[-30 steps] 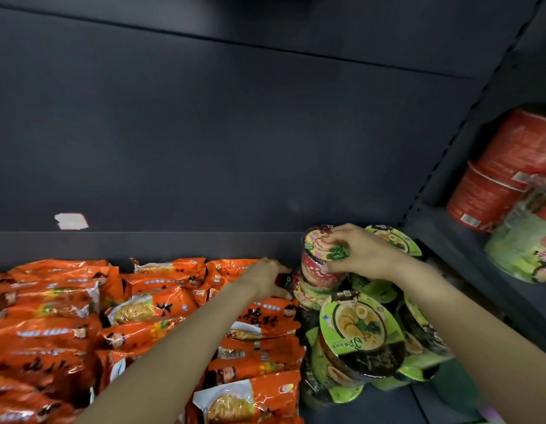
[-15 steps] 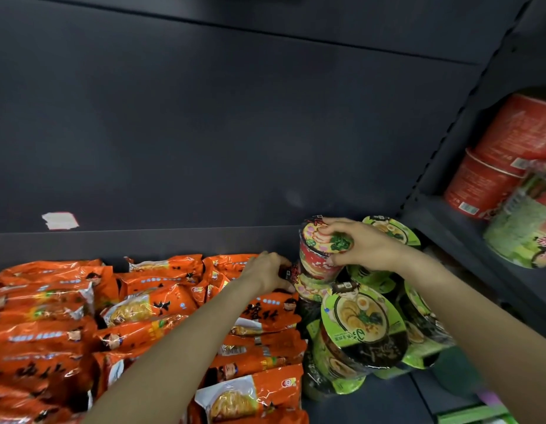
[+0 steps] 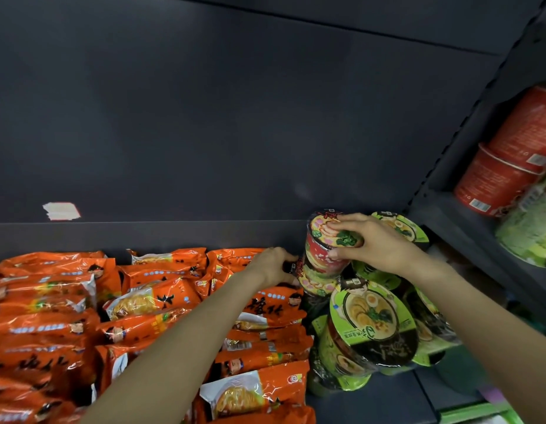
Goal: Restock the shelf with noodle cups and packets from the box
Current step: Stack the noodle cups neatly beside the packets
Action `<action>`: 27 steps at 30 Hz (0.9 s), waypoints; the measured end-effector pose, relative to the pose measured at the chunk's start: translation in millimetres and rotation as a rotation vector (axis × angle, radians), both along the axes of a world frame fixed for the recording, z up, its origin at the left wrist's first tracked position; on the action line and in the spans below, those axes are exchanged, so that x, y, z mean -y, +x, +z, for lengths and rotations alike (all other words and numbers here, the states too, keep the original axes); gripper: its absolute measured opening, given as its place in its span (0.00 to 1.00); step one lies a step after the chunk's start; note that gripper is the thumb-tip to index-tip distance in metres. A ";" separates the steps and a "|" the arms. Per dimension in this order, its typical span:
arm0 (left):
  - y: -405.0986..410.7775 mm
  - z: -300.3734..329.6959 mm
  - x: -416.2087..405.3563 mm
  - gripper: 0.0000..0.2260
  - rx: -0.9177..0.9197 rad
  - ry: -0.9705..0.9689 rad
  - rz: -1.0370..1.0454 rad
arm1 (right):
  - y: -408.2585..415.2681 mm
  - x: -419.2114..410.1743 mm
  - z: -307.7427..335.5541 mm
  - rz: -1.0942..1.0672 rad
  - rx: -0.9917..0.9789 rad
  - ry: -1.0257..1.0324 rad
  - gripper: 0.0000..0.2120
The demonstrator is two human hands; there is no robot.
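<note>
The red noodle cup [image 3: 322,255] sits tilted atop another cup at the shelf's [image 3: 174,235] back, three o'clock of the orange packets [image 3: 161,301]. My right hand [image 3: 375,244] grips its lid; my left hand [image 3: 273,267] curls on the lower cup [image 3: 314,284], green cups [image 3: 372,325] at five o'clock.

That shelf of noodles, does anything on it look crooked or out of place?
Yes. The green cups lie tipped, lids facing out, in a loose heap rather than upright rows. The right hand grips a red cup atop another; the left hand touches the lower one. A torn white sticker clings to the back panel.
</note>
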State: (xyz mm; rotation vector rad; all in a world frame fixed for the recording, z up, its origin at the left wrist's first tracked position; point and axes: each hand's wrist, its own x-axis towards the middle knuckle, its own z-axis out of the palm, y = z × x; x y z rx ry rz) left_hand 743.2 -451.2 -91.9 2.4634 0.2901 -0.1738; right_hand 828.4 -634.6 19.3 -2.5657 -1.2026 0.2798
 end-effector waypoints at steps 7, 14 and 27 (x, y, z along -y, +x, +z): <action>2.2 4.1 -0.4 0.29 -0.005 0.129 -0.038 | -6.5 -9.1 0.4 -0.047 0.143 -0.066 0.32; 2.1 7.4 11.3 0.25 0.022 0.284 -0.020 | -7.1 -7.9 7.9 0.004 0.063 -0.101 0.31; 2.4 -8.5 7.5 0.33 -0.045 -0.252 0.009 | -3.1 3.0 7.6 0.065 -0.081 -0.046 0.30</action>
